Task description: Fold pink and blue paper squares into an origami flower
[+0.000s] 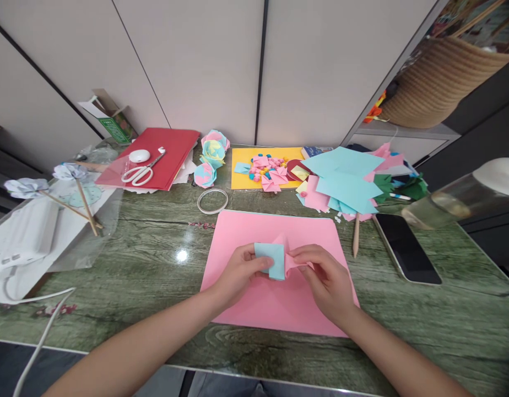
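My left hand (238, 273) and my right hand (324, 278) meet over a large pink sheet (275, 300) lying on the green table. Together they pinch a small folded paper piece (275, 259), light blue on its left part and pink on its right. The left fingers grip the blue side; the right fingers pinch the pink side. Both hands are closed on it, just above the sheet.
A black phone (405, 248) and a pencil (356, 237) lie to the right. Loose blue and pink papers (347, 182) and a yellow sheet (240, 179) with small pieces sit behind. A tape ring (212, 200), paper balls (211, 157), scissors (139, 172) on a red folder (172, 149) are further left.
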A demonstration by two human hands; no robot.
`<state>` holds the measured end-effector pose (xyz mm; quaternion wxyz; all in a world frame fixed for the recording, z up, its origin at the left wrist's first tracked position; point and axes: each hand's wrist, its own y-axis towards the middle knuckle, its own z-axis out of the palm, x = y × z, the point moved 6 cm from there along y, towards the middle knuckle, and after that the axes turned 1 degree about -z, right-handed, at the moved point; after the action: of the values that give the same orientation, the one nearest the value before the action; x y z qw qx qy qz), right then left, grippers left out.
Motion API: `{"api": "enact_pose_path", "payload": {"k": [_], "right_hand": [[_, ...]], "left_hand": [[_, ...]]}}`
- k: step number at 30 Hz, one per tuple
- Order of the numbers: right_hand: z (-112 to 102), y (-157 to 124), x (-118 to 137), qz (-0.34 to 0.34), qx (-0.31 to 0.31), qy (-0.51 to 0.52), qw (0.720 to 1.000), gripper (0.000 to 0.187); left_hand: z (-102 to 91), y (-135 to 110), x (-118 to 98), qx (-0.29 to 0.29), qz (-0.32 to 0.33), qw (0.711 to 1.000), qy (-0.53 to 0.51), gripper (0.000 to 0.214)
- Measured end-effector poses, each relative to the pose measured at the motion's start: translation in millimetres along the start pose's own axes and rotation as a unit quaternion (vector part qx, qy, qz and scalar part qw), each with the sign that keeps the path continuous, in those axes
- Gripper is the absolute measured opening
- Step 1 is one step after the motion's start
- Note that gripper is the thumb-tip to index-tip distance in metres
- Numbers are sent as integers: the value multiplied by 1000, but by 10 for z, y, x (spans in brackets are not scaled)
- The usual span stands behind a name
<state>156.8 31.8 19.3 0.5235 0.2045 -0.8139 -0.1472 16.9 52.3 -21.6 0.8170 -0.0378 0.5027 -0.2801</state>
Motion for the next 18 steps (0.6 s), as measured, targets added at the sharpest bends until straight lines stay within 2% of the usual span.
{"api": "enact_pose_path", "payload": {"k": [4, 8, 14, 18], "right_hand": [[8, 9, -4, 14, 17, 24, 999, 18], [21, 13, 8, 58, 34, 48, 997, 16], [50, 15, 30, 68, 34, -31, 997, 24], [13, 17, 65, 31, 2, -125, 992, 21]], "left_hand": [[-20, 7, -18, -16, 13, 999, 34, 12], [-41, -7, -79, -47, 54, 989, 130, 11], [-46, -24, -105, -64, 92, 967, 229, 17], [-33, -27, -87, -52, 106, 958, 261, 14]]}}
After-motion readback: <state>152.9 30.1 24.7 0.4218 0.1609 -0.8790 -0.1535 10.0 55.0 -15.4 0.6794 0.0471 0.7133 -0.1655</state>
